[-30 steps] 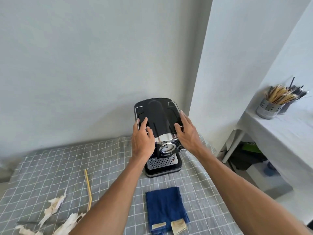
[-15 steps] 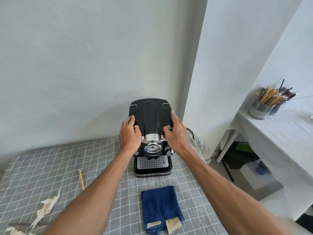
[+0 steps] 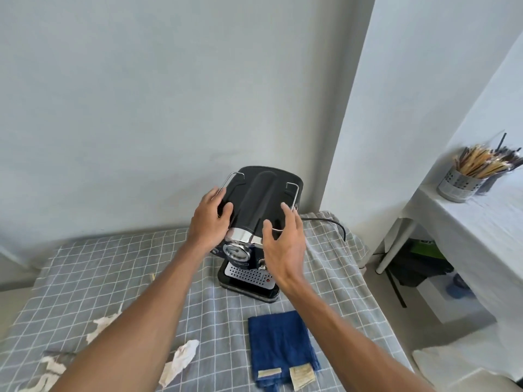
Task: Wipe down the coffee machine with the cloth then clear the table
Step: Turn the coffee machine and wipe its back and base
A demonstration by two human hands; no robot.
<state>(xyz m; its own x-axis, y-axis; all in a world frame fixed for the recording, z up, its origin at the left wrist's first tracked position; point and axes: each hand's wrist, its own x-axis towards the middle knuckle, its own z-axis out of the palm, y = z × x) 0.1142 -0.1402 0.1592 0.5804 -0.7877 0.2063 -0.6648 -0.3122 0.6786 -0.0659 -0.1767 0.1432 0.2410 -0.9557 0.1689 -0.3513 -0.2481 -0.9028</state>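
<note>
Left hand (image 3: pixel 210 219) gripping the espresso machine (image 3: pixel 254 222) by its top left edge — right hand (image 3: pixel 285 241) spread wide just beside the right edge, holding nothing. Blue cloth (image 3: pixel 280 343) folded on the checked tablecloth (image 3: pixel 113 273), in front of the machine.

The coffee machine (image 3: pixel 261 210) is blocking the table's back right corner, its cable (image 3: pixel 331 224) trailing right. In front of it the blue cloth (image 3: pixel 280 343) is lying; paper scraps (image 3: pixel 181 360) are cluttering the front-left, open tablecloth (image 3: pixel 113 267) lying to its left.
</note>
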